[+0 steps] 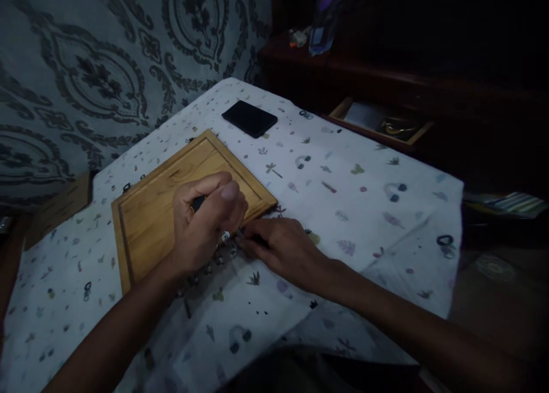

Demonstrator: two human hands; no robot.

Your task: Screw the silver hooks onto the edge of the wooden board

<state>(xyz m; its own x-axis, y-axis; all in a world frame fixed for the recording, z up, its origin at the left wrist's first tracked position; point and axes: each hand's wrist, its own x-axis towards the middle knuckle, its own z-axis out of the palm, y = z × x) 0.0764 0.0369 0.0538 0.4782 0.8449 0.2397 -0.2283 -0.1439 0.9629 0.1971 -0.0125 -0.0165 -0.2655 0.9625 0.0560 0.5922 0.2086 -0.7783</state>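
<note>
My left hand [209, 221] is closed in a fist over the near right part of a wooden board [150, 233]. From the fist shows the end of a dark handle [198, 203] with a yellowish band; the kind of tool is hidden. Just below that fist is a small shiny round piece [226, 236]. My right hand [278, 247] is beside the board's near right corner, thumb and fingers pinched together. A thin greyish piece [240, 233] is at its fingertips, too dim to name. Several small shiny pieces [218, 259] lie in a row along the board's near edge.
A black phone-like slab [250, 118] lies farther back on the patterned white tablecloth [343, 215]. Behind the table, a drawer [381, 124] stands pulled out of dark furniture. A brown cardboard piece [60, 207] is at the left edge, by the patterned wall [98, 78].
</note>
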